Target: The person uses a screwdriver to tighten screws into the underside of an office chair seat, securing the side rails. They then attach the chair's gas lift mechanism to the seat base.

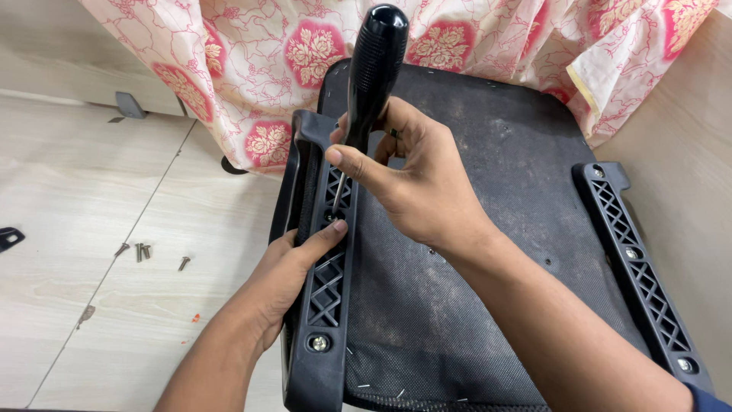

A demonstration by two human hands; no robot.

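An upturned black chair seat (473, 252) with dusty fabric lies in front of me. Along its left side runs a black lattice armrest bracket (326, 290); a matching bracket (637, 263) runs along the right side. My right hand (415, 179) grips a screwdriver (371, 72) with a thick black handle, held nearly upright, its metal tip down in the left bracket. My left hand (286, 282) clasps the left bracket from the outer side, thumb resting on top beside the tip. A bolt (320, 343) sits in the bracket's near end.
Several loose screws (142, 250) lie on the pale wood-look floor at left. A small black part (9, 238) lies at the far left edge. Pink floral cloth (305, 46) hangs over the seat's far end. A pale wooden panel (686, 175) stands at right.
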